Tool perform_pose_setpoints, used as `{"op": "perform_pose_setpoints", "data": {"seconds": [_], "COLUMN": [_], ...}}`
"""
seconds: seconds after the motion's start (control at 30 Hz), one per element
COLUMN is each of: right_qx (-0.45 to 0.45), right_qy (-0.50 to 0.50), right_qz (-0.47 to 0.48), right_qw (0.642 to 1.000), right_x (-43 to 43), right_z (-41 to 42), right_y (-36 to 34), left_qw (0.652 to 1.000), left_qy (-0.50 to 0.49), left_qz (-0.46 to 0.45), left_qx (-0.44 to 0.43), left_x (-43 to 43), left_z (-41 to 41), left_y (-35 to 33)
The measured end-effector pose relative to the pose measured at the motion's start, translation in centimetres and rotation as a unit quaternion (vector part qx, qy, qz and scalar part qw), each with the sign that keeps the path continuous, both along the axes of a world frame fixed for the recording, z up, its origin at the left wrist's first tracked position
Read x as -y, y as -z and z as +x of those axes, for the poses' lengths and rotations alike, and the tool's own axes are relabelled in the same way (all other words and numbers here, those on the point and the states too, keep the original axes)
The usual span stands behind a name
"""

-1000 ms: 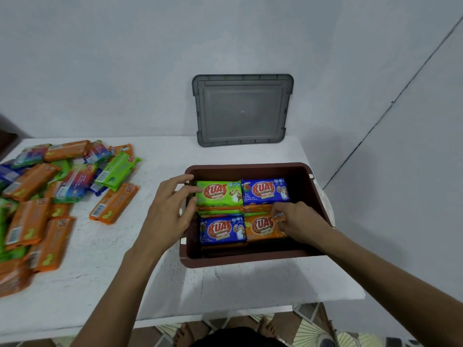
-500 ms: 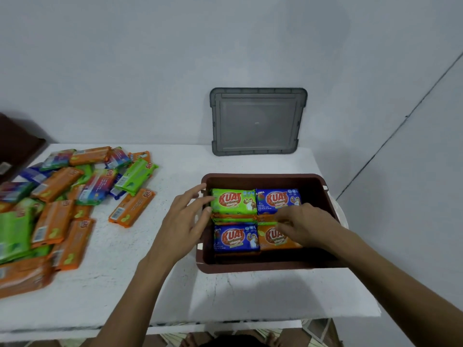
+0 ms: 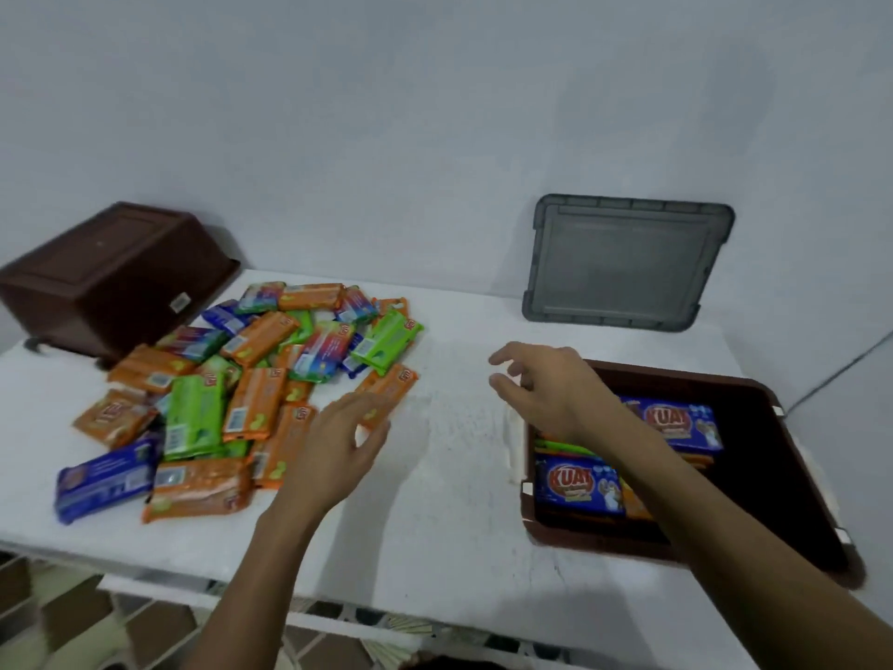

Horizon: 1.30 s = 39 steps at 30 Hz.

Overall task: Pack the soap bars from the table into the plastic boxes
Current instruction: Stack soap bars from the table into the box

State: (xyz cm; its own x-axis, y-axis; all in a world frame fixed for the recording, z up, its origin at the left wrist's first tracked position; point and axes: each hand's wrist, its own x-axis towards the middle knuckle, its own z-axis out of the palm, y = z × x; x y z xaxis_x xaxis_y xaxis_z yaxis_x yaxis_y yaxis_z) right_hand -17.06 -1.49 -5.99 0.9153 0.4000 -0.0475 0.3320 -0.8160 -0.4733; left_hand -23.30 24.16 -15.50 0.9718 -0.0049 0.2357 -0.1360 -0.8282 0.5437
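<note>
L hand (image 3: 338,447) splayed at soap pile (image 3: 251,374) edge, R hand (image 3: 546,394) slack, empty over box (image 3: 604,544) rim; bare table (image 3: 449,481) btwn.

A plain bare room, home or small storeroom, hard to tell which: blank pale walls (image 3: 435,113), a white table (image 3: 449,548) against the far wall, patterned floor tiles (image 3: 72,616) below its near edge, loose wrapped soap bars (image 3: 241,394) heaped on the left near an upturned brown plastic box (image 3: 111,278).

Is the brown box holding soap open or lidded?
Open: soap bars show inside the brown box, and a grey lid leans against the wall behind it.
</note>
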Motion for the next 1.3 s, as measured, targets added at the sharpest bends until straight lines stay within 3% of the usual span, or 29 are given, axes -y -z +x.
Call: {"op": "perform_pose_setpoints", "data": {"seconds": [0.17, 0.37, 0.6, 0.8, 1.07, 1.3], "right_qx": [0.010, -0.021, -0.057, -0.052, -0.039, -0.019], "right_qy": [-0.031, -0.053, -0.045, -0.042, -0.029, -0.020], "right_qz": [0.006, -0.043, -0.153, -0.187, -0.156, -0.039], "right_qw": [0.999, 0.997, 0.986, 0.980, 0.987, 0.999], "right_x": [-6.8, -14.4, -18.9, -20.2, -20.4, -17.9], "right_z": [2.3, 6.3, 9.9, 10.7, 10.4, 9.3], "right_y": [1.3, 5.3, 9.6, 11.1, 11.2, 9.3], "left_qw": [0.990, 0.963, 0.929, 0.922, 0.913, 0.932], "left_qy": [-0.115, -0.241, -0.252, -0.259, -0.276, -0.292], "left_qz": [0.076, 0.092, 0.205, 0.230, 0.240, 0.180], "left_qx": [0.004, -0.073, -0.175, -0.172, -0.178, -0.117], "left_x": [-7.0, -11.9, -12.3, -12.3, -11.8, -11.7], "left_z": [0.0, 0.1, 2.4, 3.4, 4.1, 3.7], "left_y": [1.2, 2.3, 3.1, 3.2, 3.1, 2.9]}}
